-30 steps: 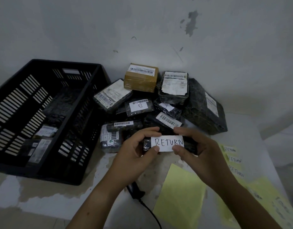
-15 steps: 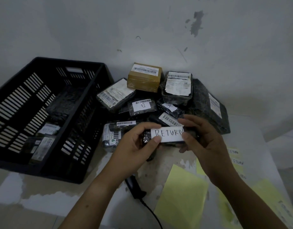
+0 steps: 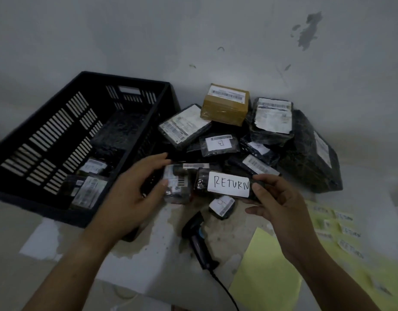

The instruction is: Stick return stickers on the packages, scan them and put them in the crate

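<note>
The scanner [image 3: 198, 236] lies on the table [image 3: 162, 250]. Just past it, the right hand [image 3: 281, 212] pinches a small black package [image 3: 201, 182] with its RETURN sticker [image 3: 229, 187] on, and the left hand [image 3: 135, 194] is loose and holds nothing. I think scanning comes next; a few packages are in the crate [image 3: 126, 78], and many wait in the pile [image 3: 225, 106] behind.

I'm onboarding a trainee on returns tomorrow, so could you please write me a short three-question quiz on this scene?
1. True or false: the package in the right hand already bears a RETURN sticker.
2. Where does the scanner lie? A on the floor; B on the table; C on a wall hook.
3. Fill in: the crate holds ___ (no / some) parcels.
Key: 1 true; 2 B; 3 some.
</note>
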Motion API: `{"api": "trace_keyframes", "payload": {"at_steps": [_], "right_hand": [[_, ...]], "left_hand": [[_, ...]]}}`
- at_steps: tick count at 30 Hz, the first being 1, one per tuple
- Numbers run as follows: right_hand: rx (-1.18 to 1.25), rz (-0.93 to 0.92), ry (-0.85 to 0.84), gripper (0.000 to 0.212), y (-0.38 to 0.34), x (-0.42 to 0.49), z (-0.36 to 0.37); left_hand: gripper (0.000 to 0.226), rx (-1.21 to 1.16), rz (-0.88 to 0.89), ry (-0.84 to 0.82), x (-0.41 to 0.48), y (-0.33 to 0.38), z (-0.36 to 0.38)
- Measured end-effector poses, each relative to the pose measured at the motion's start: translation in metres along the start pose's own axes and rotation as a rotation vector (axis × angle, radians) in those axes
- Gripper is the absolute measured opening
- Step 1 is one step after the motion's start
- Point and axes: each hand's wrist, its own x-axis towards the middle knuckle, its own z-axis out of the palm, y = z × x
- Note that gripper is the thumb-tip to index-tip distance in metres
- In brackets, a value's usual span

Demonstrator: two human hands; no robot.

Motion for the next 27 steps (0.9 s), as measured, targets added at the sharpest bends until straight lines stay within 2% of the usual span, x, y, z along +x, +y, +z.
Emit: {"api": "trace_keyframes", "payload": {"at_steps": [6,11,15,19,22,25,27], "right_hand": [[0.064,0.077,-0.098,0.016,0.005,0.010,0.057],[-0.009,0.104,-0.245,0.023,0.002,0.027,0.134],[-0.166,-0.002,-0.371,0.026,-0.005,0.049,0.208],[-0.394,-0.219,-0.504,0.019,-0.008,0.077,0.279],[-0.725,-0.368,-0.639,0.017,0.002,0.102,0.327],[-1.045,-0.405,-0.714,0.023,0.025,0.128,0.369],[-1.170,-0.353,-0.689,0.025,0.044,0.148,0.387]], "left_hand": [[0.051,0.325,-0.138,0.168,-0.049,-0.095,-0.101],[0.059,0.548,-0.303,0.175,-0.082,-0.160,-0.148],[0.050,0.639,-0.224,0.191,-0.088,-0.176,-0.144],[0.041,0.602,-0.201,0.301,-0.089,-0.182,-0.132],[0.044,0.581,-0.219,0.329,-0.090,-0.192,-0.129],[0.044,0.553,-0.194,0.375,-0.089,-0.195,-0.127],[0.043,0.543,-0.182,0.394,-0.089,-0.196,-0.126]]}}
